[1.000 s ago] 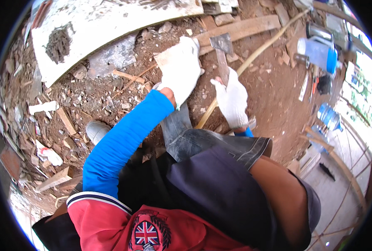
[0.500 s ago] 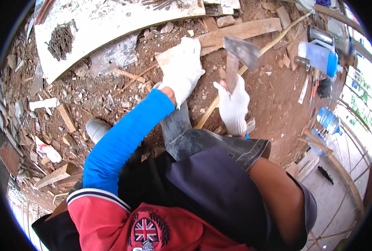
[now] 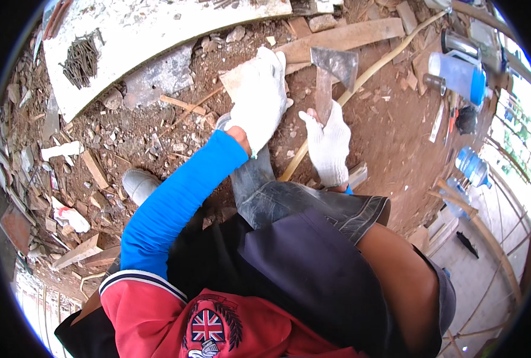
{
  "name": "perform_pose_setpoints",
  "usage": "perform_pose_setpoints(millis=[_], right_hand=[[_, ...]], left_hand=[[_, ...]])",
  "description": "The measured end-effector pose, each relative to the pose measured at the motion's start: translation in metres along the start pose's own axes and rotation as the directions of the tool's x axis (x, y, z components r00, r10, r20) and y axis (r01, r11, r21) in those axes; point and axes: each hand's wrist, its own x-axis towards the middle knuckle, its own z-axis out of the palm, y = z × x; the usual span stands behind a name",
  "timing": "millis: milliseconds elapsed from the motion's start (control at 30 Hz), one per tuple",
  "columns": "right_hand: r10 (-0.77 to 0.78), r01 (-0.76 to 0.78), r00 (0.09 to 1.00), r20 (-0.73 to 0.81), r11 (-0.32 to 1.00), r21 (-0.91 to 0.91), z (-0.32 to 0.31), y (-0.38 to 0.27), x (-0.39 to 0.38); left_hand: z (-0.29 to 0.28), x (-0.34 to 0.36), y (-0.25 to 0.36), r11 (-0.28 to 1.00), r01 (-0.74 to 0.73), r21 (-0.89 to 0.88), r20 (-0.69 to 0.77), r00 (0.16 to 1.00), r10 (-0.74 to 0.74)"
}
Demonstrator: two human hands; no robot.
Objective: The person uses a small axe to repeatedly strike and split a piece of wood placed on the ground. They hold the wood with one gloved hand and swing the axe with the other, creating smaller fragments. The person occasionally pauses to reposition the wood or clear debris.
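My left hand (image 3: 256, 101), in a white work glove, grips a pale piece of wood (image 3: 232, 82) at the upper middle, just above my bent knee; its underside and lower end are hidden by the glove. Just to its right my right hand (image 3: 328, 143), also gloved, is closed on the wooden handle of a hatchet (image 3: 334, 62), whose dark metal head is raised beside the left glove. A long pale pole (image 3: 385, 59) lies on the dirt behind the hatchet.
A white board (image 3: 158, 18) with a heap of nails (image 3: 82, 59) lies at top left. A plank (image 3: 355, 33) lies behind my hands. Clear jugs (image 3: 456, 74) and bottles (image 3: 471, 167) stand or lie at right. Rubble and wood scraps (image 3: 95, 167) cover the ground at left.
The hatchet swung right, blurring and turning its head, and is now a little higher and back leftward, the flat of its head showing. My left hand has barely moved.
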Motion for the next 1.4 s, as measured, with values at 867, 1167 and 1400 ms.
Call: perform_pose_setpoints(millis=[867,1167,1400], right_hand=[[-0.007,0.010,0.999,-0.047,0.999,0.050,-0.009,-0.009,-0.001],[0.032,-0.026,0.999,0.019,0.966,-0.257,0.008,0.010,0.010],[-0.033,0.028,0.991,-0.131,0.999,-0.039,-0.008,-0.021,-0.001]], left_hand=[[-0.019,0.018,0.005,0.977,0.133,-0.165,0.069,0.990,-0.123],[0.000,0.019,0.004,0.892,0.106,-0.439,-0.079,0.984,-0.156],[0.002,0.013,0.000,0.904,0.129,-0.408,-0.033,0.987,-0.156]])
